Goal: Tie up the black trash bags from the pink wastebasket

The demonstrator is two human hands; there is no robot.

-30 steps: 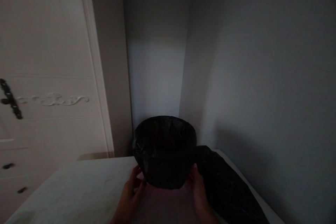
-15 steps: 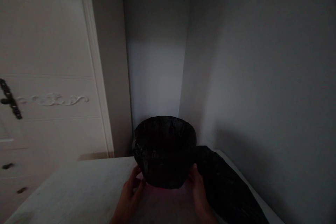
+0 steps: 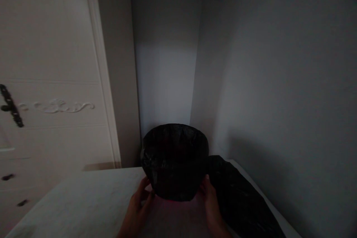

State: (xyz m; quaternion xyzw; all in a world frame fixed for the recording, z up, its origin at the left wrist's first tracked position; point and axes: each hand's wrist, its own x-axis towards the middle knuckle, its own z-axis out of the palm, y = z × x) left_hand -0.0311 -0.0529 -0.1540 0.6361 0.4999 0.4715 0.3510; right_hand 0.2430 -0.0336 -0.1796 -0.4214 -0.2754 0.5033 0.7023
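A round bin (image 3: 174, 182) stands upright on the table, with a black plastic bag lining it and folded down over its rim. A thin strip of pink shows below the bag's lower edge. My left hand (image 3: 138, 204) curls against the bin's lower left side, thumb toward me. On the lower right side, my right hand (image 3: 211, 204) presses against it, its far fingers partly hidden behind the bin. Beside my right hand lies a black plastic bag (image 3: 242, 197), spread along the table. The bin's inside is too dark to make out.
The light-coloured table (image 3: 92, 200) runs up to a grey wall (image 3: 279, 100) on the right and a corner behind the bin. To the left is a pale wardrobe (image 3: 52, 52) with a dark handle (image 3: 11, 106) and drawer knobs.
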